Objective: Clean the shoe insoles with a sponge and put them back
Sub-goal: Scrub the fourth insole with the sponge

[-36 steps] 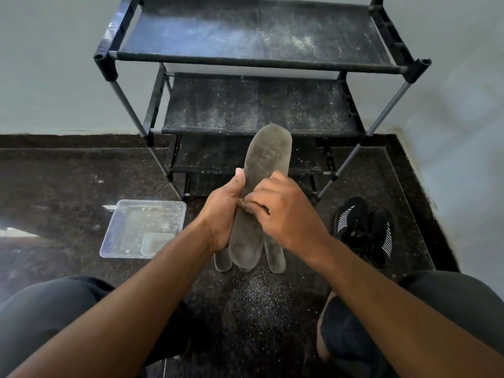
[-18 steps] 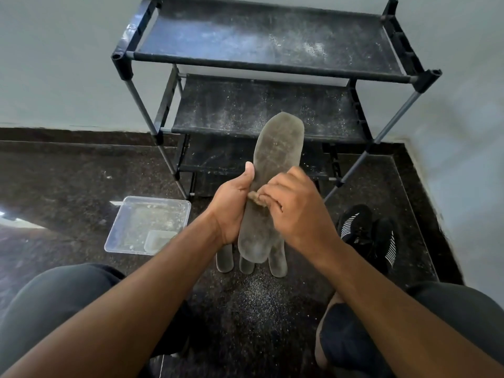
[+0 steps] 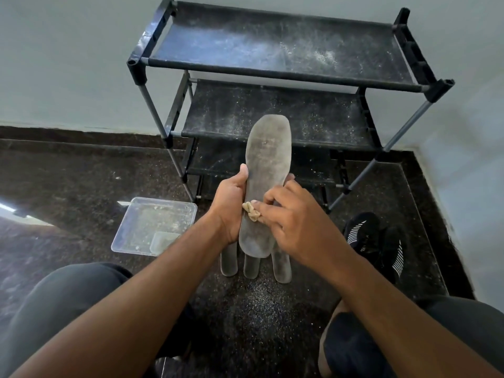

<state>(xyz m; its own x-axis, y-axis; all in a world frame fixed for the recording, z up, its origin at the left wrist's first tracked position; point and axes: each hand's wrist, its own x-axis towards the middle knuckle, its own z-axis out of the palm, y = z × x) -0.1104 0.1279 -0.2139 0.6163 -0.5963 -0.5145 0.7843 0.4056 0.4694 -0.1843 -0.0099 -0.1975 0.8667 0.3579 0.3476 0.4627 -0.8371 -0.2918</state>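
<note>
At the centre of the frame the right hand (image 3: pixel 294 222) pinches a small crumpled tan sponge (image 3: pixel 251 211) in its curled fingers and presses it on the lower half of a grey insole (image 3: pixel 266 170). The left hand (image 3: pixel 231 205) grips that insole by its left edge, thumb up along the side, holding it upright. Just below, three more insoles (image 3: pixel 281 264) lie on the dark floor (image 3: pixel 81 173), their heel ends showing. A clear tub (image 3: pixel 152 226) sits to the left, black shoes (image 3: pixel 373 241) to the right, a dusty rack (image 3: pixel 272 50) above. Judging by this, cleaning is under way; none are back in the shoes yet.
</note>
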